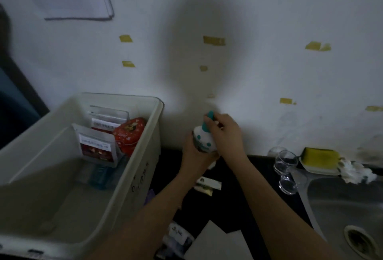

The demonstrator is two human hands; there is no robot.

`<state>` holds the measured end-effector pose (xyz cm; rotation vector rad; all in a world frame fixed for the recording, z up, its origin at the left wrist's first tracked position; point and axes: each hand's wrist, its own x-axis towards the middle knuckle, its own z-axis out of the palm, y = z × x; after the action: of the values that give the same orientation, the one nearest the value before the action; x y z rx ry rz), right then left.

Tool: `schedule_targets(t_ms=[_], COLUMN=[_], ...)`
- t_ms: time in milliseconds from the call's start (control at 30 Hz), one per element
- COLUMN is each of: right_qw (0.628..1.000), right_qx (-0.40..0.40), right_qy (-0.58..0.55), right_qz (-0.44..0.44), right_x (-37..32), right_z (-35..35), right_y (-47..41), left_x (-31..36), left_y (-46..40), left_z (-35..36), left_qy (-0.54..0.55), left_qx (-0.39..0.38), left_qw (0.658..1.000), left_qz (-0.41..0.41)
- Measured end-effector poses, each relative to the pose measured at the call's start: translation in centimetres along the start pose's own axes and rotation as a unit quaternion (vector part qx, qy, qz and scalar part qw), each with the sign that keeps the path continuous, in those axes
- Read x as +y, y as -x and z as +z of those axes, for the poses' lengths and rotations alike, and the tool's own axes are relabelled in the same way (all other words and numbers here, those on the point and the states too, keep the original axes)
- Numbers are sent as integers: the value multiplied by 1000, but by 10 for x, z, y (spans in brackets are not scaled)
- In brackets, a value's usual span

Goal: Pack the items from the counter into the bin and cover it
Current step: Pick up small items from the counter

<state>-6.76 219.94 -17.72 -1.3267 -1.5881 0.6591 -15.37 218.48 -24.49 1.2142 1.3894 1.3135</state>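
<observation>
Open bin (143, 156) at left of frame is loaded with packets (96, 148) and a red tin (128, 135); glasses (287, 162), sponge (320, 157) and sink (339, 201) are seen at right. White bottle (204, 140), mid-frame above the dark counter (234, 197), is gripped from below by the left hand (193, 152), while its teal cap (208, 123) is pinched by the right hand (226, 133).

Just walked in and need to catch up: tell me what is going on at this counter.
A person is packing counter items into a white bin. The left hand grips the body of a white bottle from below, while the right hand pinches its teal top, held beside the bin. The bin already holds pouches and a red tin. A few packets lie on the dark counter. No lid is on.
</observation>
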Motion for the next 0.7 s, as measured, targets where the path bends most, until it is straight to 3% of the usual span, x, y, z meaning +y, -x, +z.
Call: schedule_targets(t_ms=[100, 267, 400, 533, 700], right_qw=[996, 980, 976, 982, 994], right_qx=[40, 58, 19, 0, -71], right_qy=[-51, -116, -155, -139, -60], right_qz=[-60, -152, -153, -126, -66], right_x=[-49, -119, -157, -172, -152], right_z=[7, 46, 92, 146, 220], right_y=[-5, -13, -10, -4, 14], left_x=[52, 97, 102, 87, 35], left_y=[1, -9, -18, -25, -18], left_z=[-23, -76, -145, -226, -309], left_qy=[41, 43, -56, -106, -147], left_qx=[38, 148, 170, 98, -37], left_qw=[996, 984, 977, 985, 988], left_qz=[67, 93, 112, 98, 8])
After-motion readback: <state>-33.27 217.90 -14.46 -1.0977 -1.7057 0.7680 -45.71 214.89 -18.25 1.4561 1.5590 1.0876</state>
